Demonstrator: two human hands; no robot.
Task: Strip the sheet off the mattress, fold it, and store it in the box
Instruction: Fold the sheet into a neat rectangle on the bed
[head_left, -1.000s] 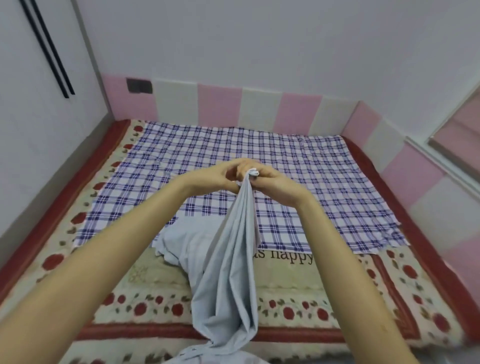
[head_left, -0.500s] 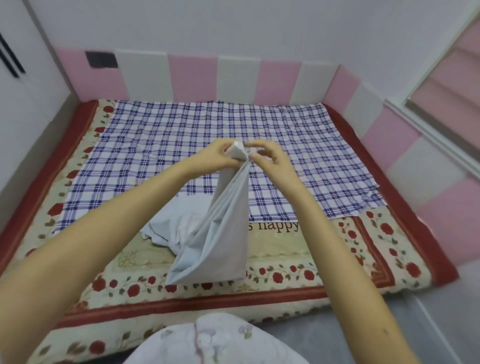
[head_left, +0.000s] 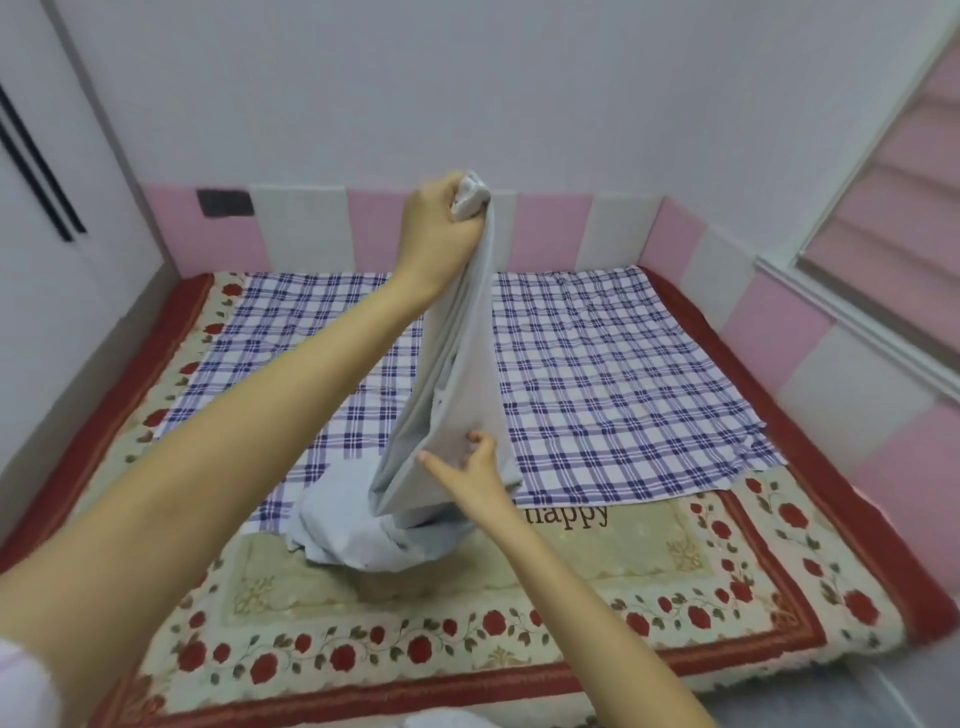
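Observation:
A pale grey-blue sheet (head_left: 457, 395) hangs in a long bunched drape above the mattress. My left hand (head_left: 441, 228) grips its gathered top, raised high in front of the padded wall. My right hand (head_left: 475, 467) is lower down and pinches the sheet's lower edge, thumb on the near side. The rest of the sheet lies crumpled in a heap (head_left: 358, 535) on the mattress (head_left: 623, 582), which has a cream cover with red roses and a red border. No box is in view.
A blue-and-white checked cloth (head_left: 597, 384) lies flat over the far half of the mattress. Pink and white padded panels (head_left: 550, 234) line the walls around it. A window with a pink blind (head_left: 893, 218) is at the right. Grey floor shows at the near edge.
My left hand has lifted the sheet's top well above where both hands held it together. My right hand let go of the top and slid down to the lower edge.

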